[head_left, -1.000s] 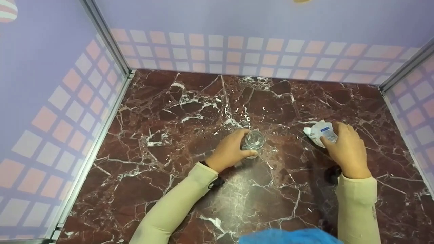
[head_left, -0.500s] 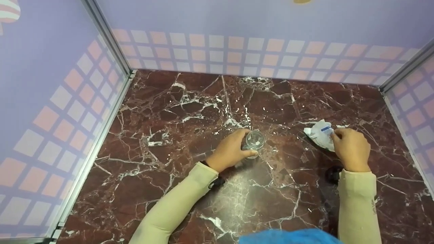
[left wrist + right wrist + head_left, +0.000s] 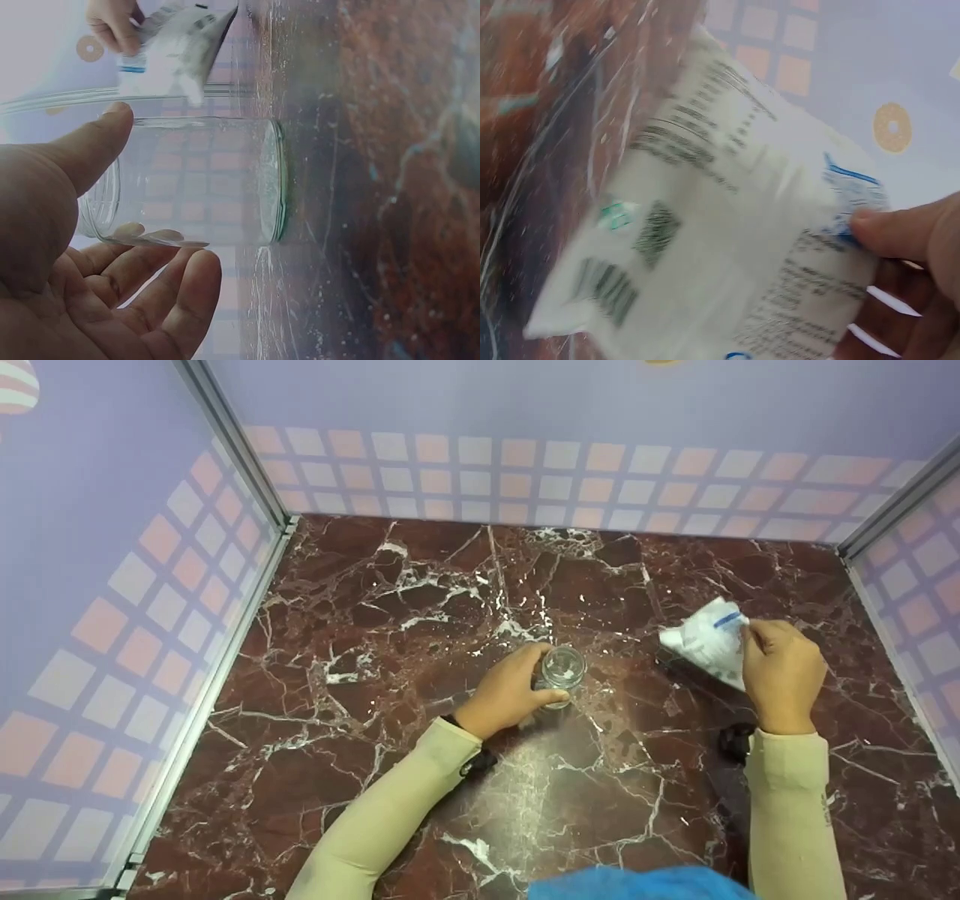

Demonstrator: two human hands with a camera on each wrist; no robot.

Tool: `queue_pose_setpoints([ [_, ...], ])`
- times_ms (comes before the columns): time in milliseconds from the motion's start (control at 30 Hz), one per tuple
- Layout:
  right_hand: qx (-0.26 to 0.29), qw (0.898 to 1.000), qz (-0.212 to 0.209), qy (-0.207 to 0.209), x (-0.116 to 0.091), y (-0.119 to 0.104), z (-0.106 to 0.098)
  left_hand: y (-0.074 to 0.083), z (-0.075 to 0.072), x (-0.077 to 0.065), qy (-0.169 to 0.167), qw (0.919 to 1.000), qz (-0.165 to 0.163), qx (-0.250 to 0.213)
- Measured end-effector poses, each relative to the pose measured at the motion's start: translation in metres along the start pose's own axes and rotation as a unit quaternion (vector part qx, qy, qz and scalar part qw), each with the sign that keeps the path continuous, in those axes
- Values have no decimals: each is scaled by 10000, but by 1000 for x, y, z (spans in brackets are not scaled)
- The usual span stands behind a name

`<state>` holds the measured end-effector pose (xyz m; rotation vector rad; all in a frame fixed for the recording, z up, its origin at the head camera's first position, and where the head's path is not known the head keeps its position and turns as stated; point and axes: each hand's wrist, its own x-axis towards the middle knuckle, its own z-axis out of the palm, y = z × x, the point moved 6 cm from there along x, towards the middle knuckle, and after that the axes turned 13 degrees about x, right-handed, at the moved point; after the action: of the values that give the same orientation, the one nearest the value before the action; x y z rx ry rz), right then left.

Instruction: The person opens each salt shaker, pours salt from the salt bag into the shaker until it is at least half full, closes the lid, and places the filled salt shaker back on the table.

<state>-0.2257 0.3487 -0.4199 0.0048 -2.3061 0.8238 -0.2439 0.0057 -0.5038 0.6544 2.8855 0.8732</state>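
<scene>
A clear glass jar [image 3: 564, 667] stands upright on the marbled tabletop, its mouth uncovered. My left hand [image 3: 508, 691] holds it from the left, thumb on the near side and fingers behind; in the left wrist view the jar [image 3: 202, 180] looks see-through, with the thumb and fingertips at its upper part. On the right, my right hand [image 3: 784, 675] pinches a white printed packet [image 3: 709, 641] by its upper corner. Barcodes and small print cover the packet [image 3: 727, 202] in the right wrist view, where the thumb presses beside a blue mark. The packet hangs tilted over the table.
White flecks [image 3: 546, 611] are scattered on the dark red marbled table [image 3: 300, 780] behind the jar. Purple panels with pink and white squares [image 3: 480, 484] enclose the back and both sides. Blue cloth [image 3: 637, 885] shows at the near edge.
My right hand has changed from reaching over the packet to pinching its corner, and has raised it off the table. The left hand and jar have stayed in place.
</scene>
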Motion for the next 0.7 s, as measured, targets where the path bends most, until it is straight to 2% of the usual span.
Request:
queue_pose_setpoints([
  [133,395,9980,-296,400,2,-17,-3,0,0,0,3,10000,-65,-34],
  [233,511,9962,-469,526,1,-31,-1,1,-1,0,4,10000,-70,-42],
  [300,539,9957,-597,460,-1,-39,5,2,-2,0,3,10000,-46,-3],
  [500,549,9943,-910,-114,-8,-54,32,2,-4,0,6,10000,21,81],
  [700,647,9909,-1120,-370,-19,-60,43,2,1,2,-89,9998,163,-92],
])
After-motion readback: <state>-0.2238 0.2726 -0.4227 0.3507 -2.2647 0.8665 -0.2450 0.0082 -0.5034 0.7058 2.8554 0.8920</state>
